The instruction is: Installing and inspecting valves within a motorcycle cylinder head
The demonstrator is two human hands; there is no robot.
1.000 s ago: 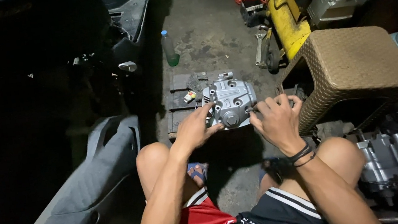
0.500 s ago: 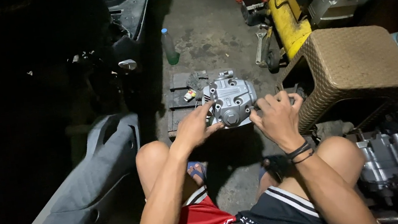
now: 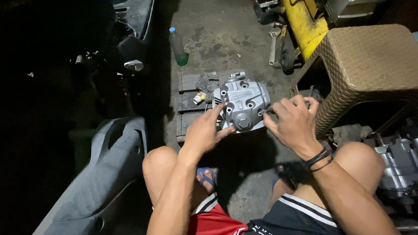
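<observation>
Grey engine cover between 2 hands, green bottle beyond

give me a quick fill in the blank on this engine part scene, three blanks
1. Both hands rest on a grey metal ____ part on the floor.
2. The woven stool beside the right hand is ____ in colour.
3. The plastic bottle beyond the left hand stands ____.

Missing words: engine; brown; upright

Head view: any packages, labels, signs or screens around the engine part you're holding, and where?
Plastic bottle: upright on the concrete floor beyond the grey engine cover, clear with a blue cap and greenish base; no label visible.
Shorts: black and red with a white printed mark, at the bottom of the view.
No signs or screens.
</observation>
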